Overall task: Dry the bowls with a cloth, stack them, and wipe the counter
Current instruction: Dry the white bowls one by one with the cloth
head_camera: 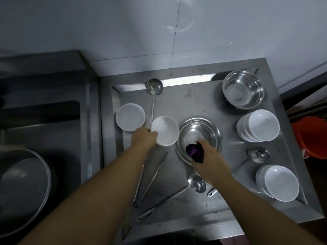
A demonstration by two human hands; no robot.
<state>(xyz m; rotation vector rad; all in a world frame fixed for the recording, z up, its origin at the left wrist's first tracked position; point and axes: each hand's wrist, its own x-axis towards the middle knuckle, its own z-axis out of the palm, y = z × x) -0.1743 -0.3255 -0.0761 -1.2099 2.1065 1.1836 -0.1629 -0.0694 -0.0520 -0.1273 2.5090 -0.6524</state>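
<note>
My left hand (144, 137) grips the near rim of a white bowl (165, 129) at the counter's left-centre. Another white bowl (130, 116) sits just left of it. My right hand (206, 160) holds a bunched purple cloth (193, 151) over the near edge of a stack of steel bowls (199, 133) in the middle of the steel counter (185, 98). Two stacks of white bowls stand on the right: one stack (259, 125) further back, the other stack (279, 182) near the front. A single steel bowl (243, 89) sits at the back right.
A ladle (154, 87) lies at the back left, its handle running toward the held bowl. Tongs (150, 177) and two more ladles (196, 183) (258, 154) lie near the front. A sink with a large basin (23, 188) is on the left. An orange bucket (311, 137) stands right of the counter.
</note>
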